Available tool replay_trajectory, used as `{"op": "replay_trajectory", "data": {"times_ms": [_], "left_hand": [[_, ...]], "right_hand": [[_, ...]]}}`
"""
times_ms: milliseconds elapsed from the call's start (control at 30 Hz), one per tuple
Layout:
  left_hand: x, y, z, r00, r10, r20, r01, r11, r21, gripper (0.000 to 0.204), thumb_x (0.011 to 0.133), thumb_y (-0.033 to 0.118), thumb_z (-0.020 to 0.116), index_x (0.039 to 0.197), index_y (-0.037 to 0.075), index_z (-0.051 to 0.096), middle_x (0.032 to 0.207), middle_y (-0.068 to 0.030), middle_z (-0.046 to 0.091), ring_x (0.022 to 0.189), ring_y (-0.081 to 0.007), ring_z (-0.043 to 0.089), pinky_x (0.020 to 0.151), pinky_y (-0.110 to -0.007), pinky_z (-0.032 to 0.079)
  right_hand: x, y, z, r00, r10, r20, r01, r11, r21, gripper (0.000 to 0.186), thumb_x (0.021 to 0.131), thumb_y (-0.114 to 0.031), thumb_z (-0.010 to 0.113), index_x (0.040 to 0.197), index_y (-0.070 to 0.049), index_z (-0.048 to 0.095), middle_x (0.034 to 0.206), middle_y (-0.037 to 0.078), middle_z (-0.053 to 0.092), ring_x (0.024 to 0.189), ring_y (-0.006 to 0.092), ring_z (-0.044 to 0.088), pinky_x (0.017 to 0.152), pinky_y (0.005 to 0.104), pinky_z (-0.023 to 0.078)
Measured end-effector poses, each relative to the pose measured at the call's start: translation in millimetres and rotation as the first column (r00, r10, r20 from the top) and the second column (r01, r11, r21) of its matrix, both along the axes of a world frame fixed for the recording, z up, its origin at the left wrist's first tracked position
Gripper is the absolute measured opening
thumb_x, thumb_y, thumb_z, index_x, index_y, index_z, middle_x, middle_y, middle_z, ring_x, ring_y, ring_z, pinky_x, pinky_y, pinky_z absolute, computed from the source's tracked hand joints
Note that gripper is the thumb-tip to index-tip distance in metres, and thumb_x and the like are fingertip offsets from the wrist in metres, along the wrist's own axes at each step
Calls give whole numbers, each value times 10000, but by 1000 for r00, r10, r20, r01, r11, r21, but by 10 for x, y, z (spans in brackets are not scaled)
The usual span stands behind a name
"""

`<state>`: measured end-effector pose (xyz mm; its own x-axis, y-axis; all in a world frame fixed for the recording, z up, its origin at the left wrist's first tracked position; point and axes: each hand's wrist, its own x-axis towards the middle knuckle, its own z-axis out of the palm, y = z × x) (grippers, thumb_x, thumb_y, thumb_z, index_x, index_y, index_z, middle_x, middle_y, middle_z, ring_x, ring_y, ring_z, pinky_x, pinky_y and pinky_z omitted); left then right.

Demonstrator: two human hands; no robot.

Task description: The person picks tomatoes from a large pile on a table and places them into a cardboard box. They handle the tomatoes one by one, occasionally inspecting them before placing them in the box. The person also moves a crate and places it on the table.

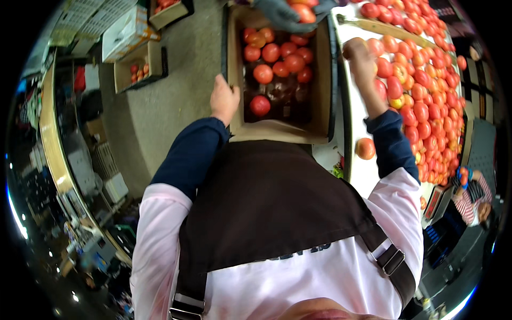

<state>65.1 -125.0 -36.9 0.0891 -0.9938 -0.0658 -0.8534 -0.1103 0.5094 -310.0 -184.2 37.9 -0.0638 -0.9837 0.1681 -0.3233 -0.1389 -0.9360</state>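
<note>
In front of me is a dark crate lined with brown cardboard. Several red tomatoes lie in its far part, and one tomato is apart from them, nearer to me at the left. My left hand grips the crate's left rim. Over the white table on the right, my right hand is smeared by motion at the edge of a large spread of tomatoes; whether it holds one cannot be made out. Another person's grey-gloved hand holds tomatoes above the crate's far end.
A single tomato sits near the table's left edge. A wooden divider crosses the tomato spread. On the floor at left stand boxes, one with a few tomatoes. At far right are a scale and another person.
</note>
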Motion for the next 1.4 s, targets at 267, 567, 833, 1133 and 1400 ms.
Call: {"op": "replay_trajectory", "data": {"times_ms": [267, 567, 833, 1133, 1400], "left_hand": [[-17, -49, 8, 1000, -6, 24, 4, 996, 85, 373, 821, 178, 600, 1060, -17, 392, 984, -289, 572, 864, -448, 604, 750, -497, 510], [39, -44, -14, 998, 22, 64, -29, 995, 100, 393, 821, 181, 606, 1085, -12, 387, 1004, -280, 567, 838, -453, 609, 726, -506, 513], [77, -30, -57, 999, 20, -30, -18, 996, 85, 394, 828, 171, 605, 1100, -8, 382, 983, -280, 568, 834, -450, 608, 714, -512, 505], [-25, -37, 12, 1000, 2, 3, -2, 997, 82, 424, 839, 189, 588, 1134, -33, 380, 974, -278, 599, 864, -439, 605, 741, -506, 497], [-44, -16, 22, 1000, 10, 29, -12, 996, 93, 430, 849, 199, 583, 1147, -37, 385, 968, -277, 599, 854, -444, 604, 746, -502, 496]], "right_hand": [[1996, 853, -1657, 432, 779, -453, -360, 610, 706, 540, 829, -255, 622, 1303, -73, 439, 1202, 258, 525, 920, 410, 621, 760, 476, 533], [2153, 825, -2142, 362, 760, -540, -438, 650, 621, 714, 731, -357, 734, 1329, -122, 424, 1285, 220, 441, 1070, 382, 539, 767, 439, 538], [1723, 611, -872, 555, -41, 831, -761, 377, 527, 617, 869, -455, 583, 1320, -60, 434, 1185, 148, 601, 1024, 296, 630, 772, 388, 540], [1296, 798, -275, 180, -351, 919, -656, 653, 379, 605, 933, -553, 446, 1322, -91, 464, 1208, 265, 562, 1001, 430, 619, 560, 377, 546], [1136, 896, -182, 164, -337, 927, -560, 742, 369, 558, 946, -511, 444, 1292, -74, 480, 1160, 275, 583, 969, 446, 626, 540, 383, 541]]}}
